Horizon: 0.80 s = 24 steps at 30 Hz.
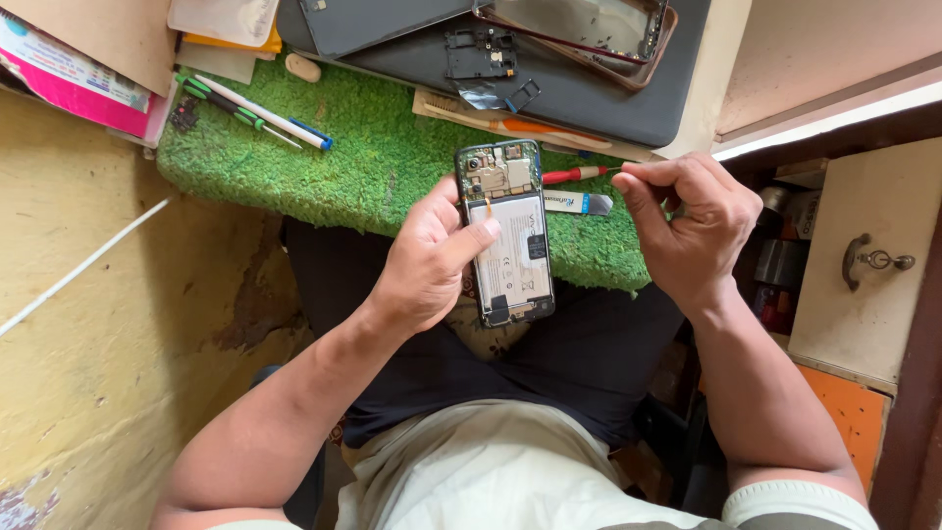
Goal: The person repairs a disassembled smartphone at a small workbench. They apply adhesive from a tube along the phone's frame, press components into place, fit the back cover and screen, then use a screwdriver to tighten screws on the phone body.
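firmly in left hand [424,260] fingers, opened phone [505,232]

Both bare forearms are seen rising from the lower edge of the frame toward its middle. The left hand [427,260] is held palm down at centre, its fingers curled under and its thumb laid flat, pointing right. The right hand [692,231] is raised at centre right, wrist bent, the fingers folded into a loose fist. Its thumb and forefinger are pressed together at the upper left of the hand, apparently in a pinch, though what lies between them is too small to be made out. The hands are kept apart.
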Available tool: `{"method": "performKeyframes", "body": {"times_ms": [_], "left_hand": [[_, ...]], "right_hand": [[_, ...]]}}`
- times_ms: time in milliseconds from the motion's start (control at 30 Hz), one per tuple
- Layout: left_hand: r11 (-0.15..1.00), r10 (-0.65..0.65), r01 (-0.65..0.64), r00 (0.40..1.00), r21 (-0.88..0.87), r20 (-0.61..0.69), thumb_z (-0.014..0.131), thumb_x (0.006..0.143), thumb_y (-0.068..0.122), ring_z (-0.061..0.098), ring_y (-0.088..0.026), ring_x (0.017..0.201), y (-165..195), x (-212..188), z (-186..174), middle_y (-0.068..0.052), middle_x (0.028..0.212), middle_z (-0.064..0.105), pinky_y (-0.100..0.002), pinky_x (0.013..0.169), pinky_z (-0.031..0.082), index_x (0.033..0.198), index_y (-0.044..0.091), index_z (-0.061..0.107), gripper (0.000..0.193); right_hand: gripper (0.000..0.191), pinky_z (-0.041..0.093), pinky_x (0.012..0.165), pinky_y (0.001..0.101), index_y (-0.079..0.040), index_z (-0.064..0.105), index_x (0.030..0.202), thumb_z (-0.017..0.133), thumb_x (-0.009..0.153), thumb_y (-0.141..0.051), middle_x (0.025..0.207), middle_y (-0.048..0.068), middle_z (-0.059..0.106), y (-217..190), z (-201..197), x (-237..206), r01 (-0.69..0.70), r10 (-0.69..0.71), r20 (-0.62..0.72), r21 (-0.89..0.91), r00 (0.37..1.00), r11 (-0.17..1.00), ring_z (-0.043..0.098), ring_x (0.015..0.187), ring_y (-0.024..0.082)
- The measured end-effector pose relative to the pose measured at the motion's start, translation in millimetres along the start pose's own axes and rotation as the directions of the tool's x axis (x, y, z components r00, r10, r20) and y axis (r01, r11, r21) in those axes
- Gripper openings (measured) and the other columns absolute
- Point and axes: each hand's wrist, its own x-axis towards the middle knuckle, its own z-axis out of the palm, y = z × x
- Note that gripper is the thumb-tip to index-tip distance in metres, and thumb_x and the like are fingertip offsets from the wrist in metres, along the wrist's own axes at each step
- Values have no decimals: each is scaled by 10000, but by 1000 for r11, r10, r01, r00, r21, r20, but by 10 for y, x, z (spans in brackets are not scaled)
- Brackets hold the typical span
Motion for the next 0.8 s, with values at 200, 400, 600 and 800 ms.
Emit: {"method": "performKeyframes", "body": {"times_ms": [200,400,600,800], "left_hand": [[1000,-2,2,1000,10,21,591,1028,-8,661,-176,1153,29,-3,-36,-141,1283,673,-370,1057,524,1388,-44,525,368],[999,23,-23,1000,37,7,574,1025,-15,655,-174,1181,124,26,-55,-144,1307,666,-363,1075,524,1384,-47,511,366],[1000,13,-13,1000,-3,-25,551,1022,-29,658,-189,1160,209,45,-72,-141,1279,665,-377,1054,534,1379,-43,500,361],[996,11,-13,1000,-90,-26,540,1010,-56,675,-221,1164,355,40,-128,-163,1268,666,-410,1066,547,1363,-43,505,355]], "right_hand": [[143,429,582,230,-16,771,1033,868,1067,-114,828,74,697,92,17,40,31,-32,-20,-41,999,999,584,654,99],[141,426,581,231,1,766,1011,863,1075,-79,819,78,667,156,12,48,4,-7,-36,-69,999,998,554,630,102],[118,450,595,237,-4,772,1038,861,1083,-67,857,86,687,213,26,48,40,-44,-43,-98,998,994,602,676,115],[114,499,655,249,-4,767,1054,858,1092,-62,908,100,709,251,40,43,84,-91,-58,-106,994,991,662,756,147]]}}
